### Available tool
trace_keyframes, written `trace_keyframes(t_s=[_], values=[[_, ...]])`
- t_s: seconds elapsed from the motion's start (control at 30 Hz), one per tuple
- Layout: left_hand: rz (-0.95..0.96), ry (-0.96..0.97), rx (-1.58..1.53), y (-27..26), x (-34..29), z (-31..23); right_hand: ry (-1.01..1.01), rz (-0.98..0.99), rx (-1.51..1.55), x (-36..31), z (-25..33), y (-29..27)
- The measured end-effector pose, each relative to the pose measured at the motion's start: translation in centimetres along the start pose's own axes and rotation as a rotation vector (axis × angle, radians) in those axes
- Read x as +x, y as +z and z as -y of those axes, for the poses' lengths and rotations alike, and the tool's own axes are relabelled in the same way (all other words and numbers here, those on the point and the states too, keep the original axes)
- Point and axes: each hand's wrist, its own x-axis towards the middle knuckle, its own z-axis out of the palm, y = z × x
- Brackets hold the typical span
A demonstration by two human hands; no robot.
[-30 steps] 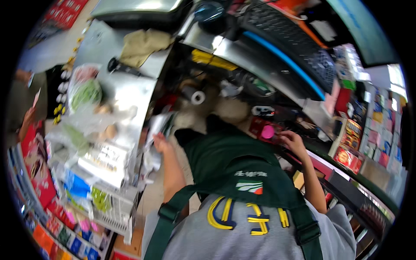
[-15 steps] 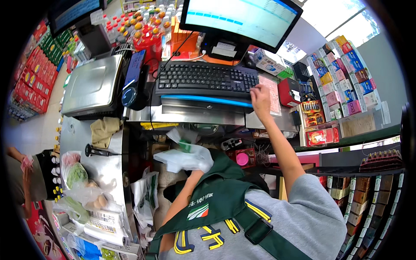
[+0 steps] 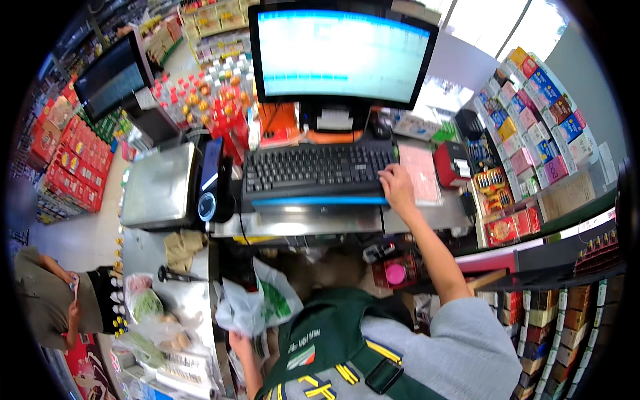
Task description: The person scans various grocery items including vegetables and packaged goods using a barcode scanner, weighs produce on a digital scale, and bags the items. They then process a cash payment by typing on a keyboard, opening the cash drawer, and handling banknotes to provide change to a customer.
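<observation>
My left hand is closed on the lower edge of a white plastic bag with a green print, low beside the metal counter. The bag puffs up above the fingers, and some of them are hidden under it. My right hand rests at the right end of a black keyboard, fingertips on the number keys, holding nothing. Behind the keyboard stands a lit monitor. On the counter to the left lie clear bags of produce, one with a green vegetable inside.
A metal-topped scale stands left of a dark handheld device. A tan cloth lies on the counter. To the right are a pink paper, a red box and a rack of small packs. A person stands at far left.
My left hand and the white bag have moved left toward the counter, and the bag is spread wider. My right hand stays at the number keys. The view has tilted up slightly.
</observation>
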Motion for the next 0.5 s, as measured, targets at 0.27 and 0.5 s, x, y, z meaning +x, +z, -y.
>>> trace_keyframes(t_s=[0.27, 0.5], values=[[-0.043, -0.073, -0.020, 0.8, -3.6, 0.1, -0.073, 0.020, -0.034, -0.2, 0.4, -1.0], [-0.009, -0.064, -0.060, 3.4, -3.6, -3.6, -0.104, -0.075, 0.017, 0.6, -0.9, 0.3]])
